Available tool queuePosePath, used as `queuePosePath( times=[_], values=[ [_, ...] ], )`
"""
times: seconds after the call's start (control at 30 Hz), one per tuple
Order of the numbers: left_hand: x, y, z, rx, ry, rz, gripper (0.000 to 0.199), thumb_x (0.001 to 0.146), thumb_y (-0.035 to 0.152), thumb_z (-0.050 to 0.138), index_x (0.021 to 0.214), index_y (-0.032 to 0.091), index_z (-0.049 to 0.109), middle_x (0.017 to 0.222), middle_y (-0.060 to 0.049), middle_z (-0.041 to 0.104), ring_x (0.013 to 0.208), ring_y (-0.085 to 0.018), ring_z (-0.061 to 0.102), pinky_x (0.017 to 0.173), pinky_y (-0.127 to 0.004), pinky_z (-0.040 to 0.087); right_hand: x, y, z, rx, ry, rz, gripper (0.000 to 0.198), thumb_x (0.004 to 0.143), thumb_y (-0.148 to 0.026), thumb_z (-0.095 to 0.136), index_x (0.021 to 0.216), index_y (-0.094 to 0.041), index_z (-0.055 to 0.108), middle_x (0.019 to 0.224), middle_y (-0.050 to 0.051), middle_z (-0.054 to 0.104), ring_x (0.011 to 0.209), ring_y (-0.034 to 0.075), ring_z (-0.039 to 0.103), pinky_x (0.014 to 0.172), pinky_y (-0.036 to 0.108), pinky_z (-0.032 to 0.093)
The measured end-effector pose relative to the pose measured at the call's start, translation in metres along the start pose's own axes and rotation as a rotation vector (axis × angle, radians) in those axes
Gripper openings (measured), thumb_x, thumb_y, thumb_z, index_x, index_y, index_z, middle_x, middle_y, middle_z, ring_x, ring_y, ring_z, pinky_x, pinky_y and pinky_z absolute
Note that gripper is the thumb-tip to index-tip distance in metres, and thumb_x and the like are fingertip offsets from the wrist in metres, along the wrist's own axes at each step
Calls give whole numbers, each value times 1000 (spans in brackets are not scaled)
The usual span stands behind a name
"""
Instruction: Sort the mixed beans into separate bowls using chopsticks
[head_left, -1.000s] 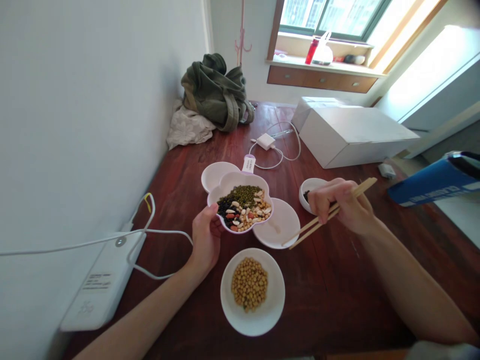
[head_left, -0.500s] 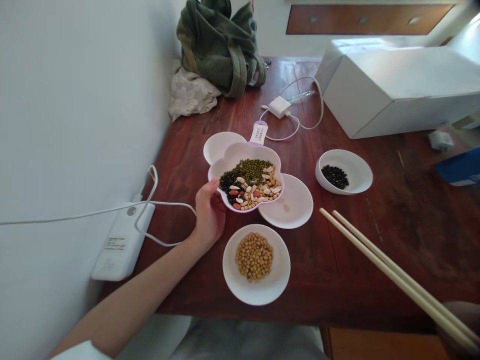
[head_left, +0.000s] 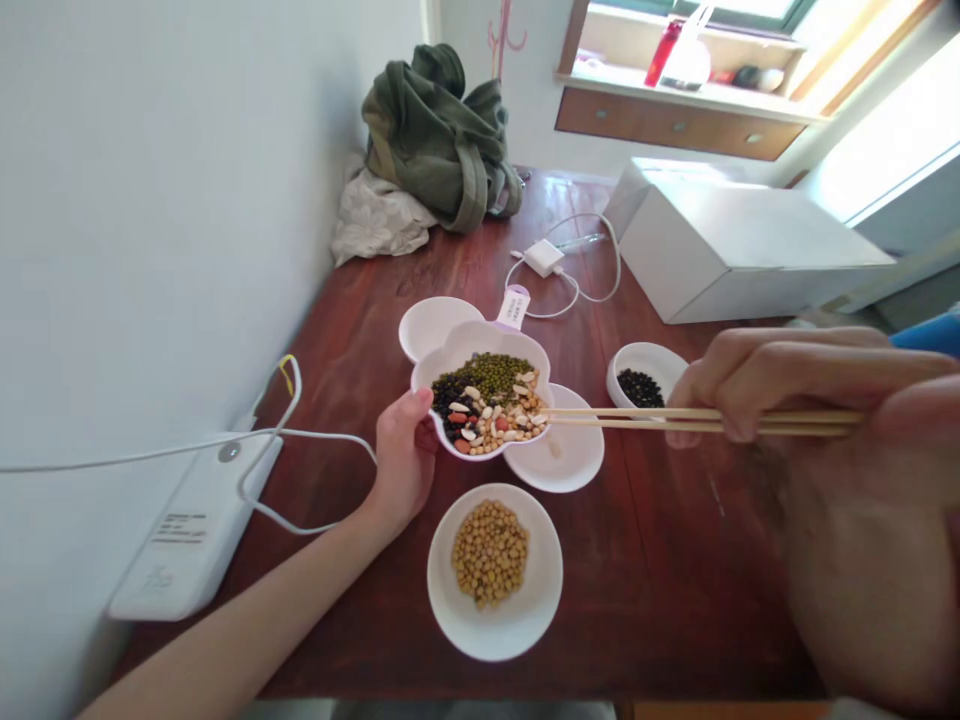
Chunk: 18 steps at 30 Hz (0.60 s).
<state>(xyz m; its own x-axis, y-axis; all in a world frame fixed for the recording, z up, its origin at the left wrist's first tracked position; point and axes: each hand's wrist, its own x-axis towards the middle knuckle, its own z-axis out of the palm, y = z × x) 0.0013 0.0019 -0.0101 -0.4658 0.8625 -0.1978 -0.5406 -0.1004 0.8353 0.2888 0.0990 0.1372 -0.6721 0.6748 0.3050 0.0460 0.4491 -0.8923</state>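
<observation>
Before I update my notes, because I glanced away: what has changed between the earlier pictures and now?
Since half a second ago, the right hand has moved up and left, bringing the chopsticks to the right edge of the flower-shaped bowl. Nothing was visibly picked up or let go: the left hand still holds that bowl. The dish of yellow beans and the bowl of black beans stayed put.

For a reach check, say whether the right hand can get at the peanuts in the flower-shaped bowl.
Likely yes: the right hand holds chopsticks, tips near the flower-shaped bowl's right rim; the peanuts lie uncovered; the left hand grips the opposite side.
</observation>
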Motion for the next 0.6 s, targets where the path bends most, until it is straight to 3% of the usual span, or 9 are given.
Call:
queuePosePath(
  times=[0.1, 0.23, 0.47, 0.6],
  values=[
    [2, 0, -2, 11, -22, 19, 41, 80, 55, 93, 95, 18, 81, 93, -8, 86, 98, -33, 85, 83, -41, 71, 23, 3, 0, -160, -57, -103, 84, 111, -82, 20, 70, -24, 65, 71, 9, 66, 58, 22, 60, 55, 40, 47],
    [3, 2, -2, -2, -9, 14, 41, 81, 55, 92, 93, 19, 80, 90, -8, 85, 97, -34, 85, 82, -42, 72, 36, 15, -1, -180, -152, -22, 92, 108, -86, 8, 72, -22, 63, 71, 8, 66, 53, 20, 58, 51, 37, 41],
    [4, 3, -2, -14, 20, 5, 41, 78, 56, 92, 90, 18, 79, 86, -9, 85, 100, -36, 85, 83, -44, 72, 32, 23, -2, -18, -79, 1, 83, 108, -86, 31, 71, -21, 66, 76, 10, 67, 64, 23, 66, 55, 35, 50],
    [4, 3, -2, -14, 13, -5, 41, 79, 56, 92, 90, 19, 80, 87, -9, 85, 99, -36, 85, 83, -44, 72, 31, 22, -3, 46, -21, 17, 84, 107, -86, 33, 68, -20, 67, 73, 11, 66, 63, 25, 68, 55, 36, 52]
  ],
)
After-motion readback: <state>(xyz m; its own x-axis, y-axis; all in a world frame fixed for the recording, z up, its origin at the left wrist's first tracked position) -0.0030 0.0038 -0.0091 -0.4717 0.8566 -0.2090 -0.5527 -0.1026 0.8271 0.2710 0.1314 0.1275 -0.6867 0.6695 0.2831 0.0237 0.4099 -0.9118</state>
